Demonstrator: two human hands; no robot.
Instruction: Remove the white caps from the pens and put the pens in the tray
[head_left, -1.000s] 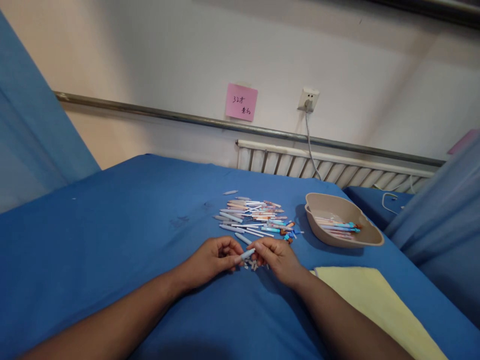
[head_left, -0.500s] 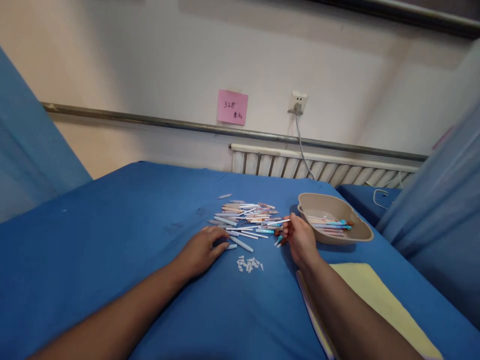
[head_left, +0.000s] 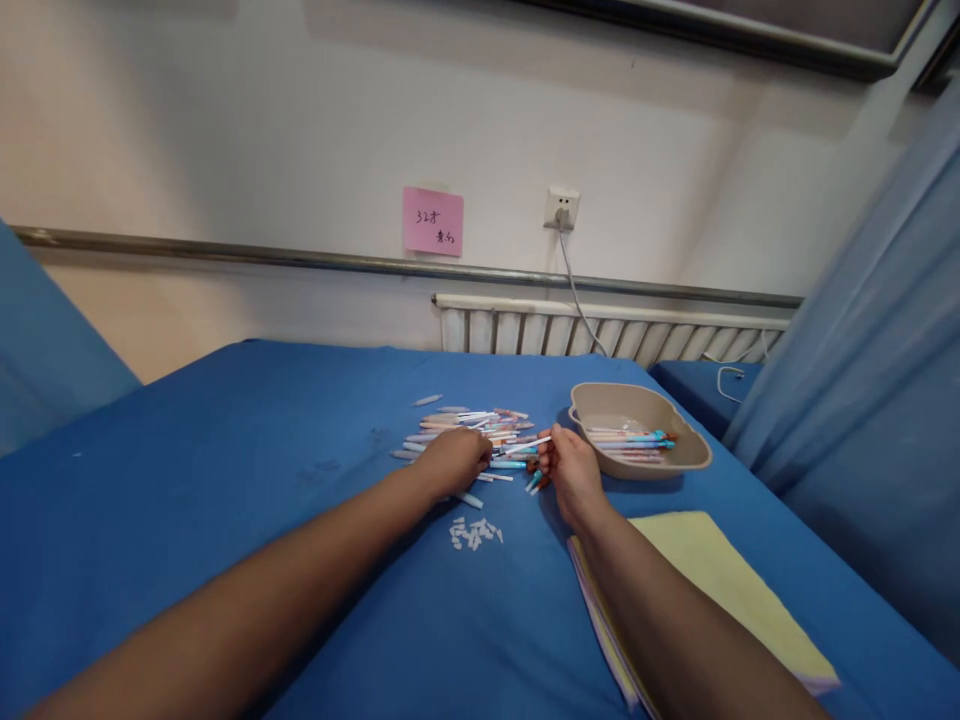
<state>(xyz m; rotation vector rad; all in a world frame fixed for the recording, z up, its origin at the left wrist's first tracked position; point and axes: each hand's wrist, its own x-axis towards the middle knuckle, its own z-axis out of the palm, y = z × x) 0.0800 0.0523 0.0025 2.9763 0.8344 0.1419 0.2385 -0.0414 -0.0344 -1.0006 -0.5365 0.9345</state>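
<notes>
A thin white plastic rod (head_left: 529,444), much like a pen refill, is pinched in the person's right hand (head_left: 574,472). The hand is closed on one end of the rod. The rest juts out to the left, roughly level, with its free end over the edge of the parts heap. A pinch at the end seems the natural hold for something so slim.

Short blue-tipped pieces (head_left: 534,483) show just under that hand. I cannot tell if they are held or only lying there.

The left hand (head_left: 452,458) rests palm down on the near side of a loose pile of pastel pen barrels and white rods (head_left: 487,425). Its fingers curl onto the pile and hide whether they grip anything. The two hands are apart, with the pile's right end between them.

Nearer the person lies a small heap of tiny white bits (head_left: 472,533), kept separate from the pile.

Just right of the right hand stands a shallow beige plastic tray (head_left: 694,462). Colourful whole pens (head_left: 630,440) lie side by side in it, likely set there for easy reach.

A pale yellow cloth (head_left: 720,580) lies beside the right forearm.

Everything sits on a bench covered in blue fabric (head_left: 225,480).

Behind it, the wall carries a pink paper note (head_left: 433,221), a white socket with a plugged cable (head_left: 562,207) and a white radiator (head_left: 600,333). A blue curtain (head_left: 862,380) hangs at the right.
</notes>
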